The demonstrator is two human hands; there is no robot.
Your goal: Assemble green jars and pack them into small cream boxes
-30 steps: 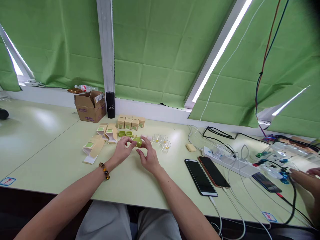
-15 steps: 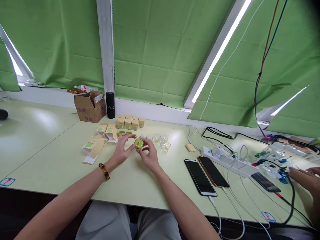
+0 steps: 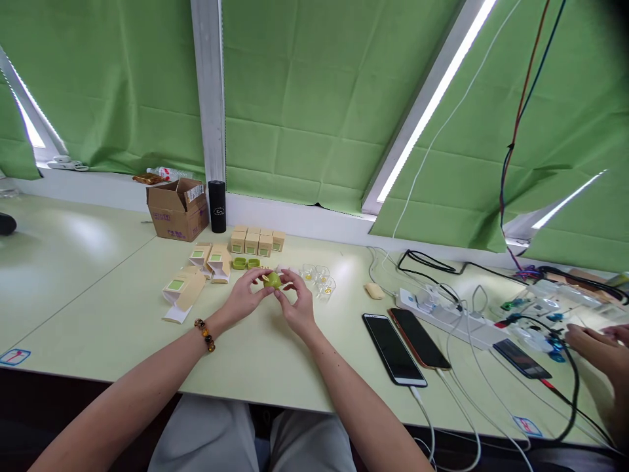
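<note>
Currently in hand: green case [image 3: 272,280], pale yellow strip on its left side; held above the table [image 3: 236,367], near side of the small boxes [image 3: 251,244], slightly right of their middle.
Left hand: [image 3: 243,294] thumb and fingers clamped on the case's left side; beaded bracelet [image 3: 205,335] on that wrist.
Right hand: [image 3: 296,305] thumb and fingers clamped on the case's right side; thumbs close together, exact fingertip contact too small to tell.
Green trays: [image 3: 246,263] two, side by side, just in front of the small boxes.
Tan bits: [image 3: 264,267] by the trays, in front of the small boxes; too small to identify.
Clear cups: [image 3: 322,272] cluster right of the small boxes, yellow spots inside.
Opened boxes: [image 3: 219,262] three, flaps out, left of the small boxes and nearer; the nearest has a white flap on the table.
Flask: [image 3: 217,206] black, upright, behind and left of the small boxes.
Cardboard box: [image 3: 179,213] top flaps open, left of the small boxes, beyond the flask.
Phones: [image 3: 394,347] two, side by side, well right of the small boxes and nearer.
Power strip: [image 3: 449,318] farther right of the small boxes, plugs and cables on it.
Co-worker's hand: [image 3: 597,347] far right of the small boxes, near cables.
</note>
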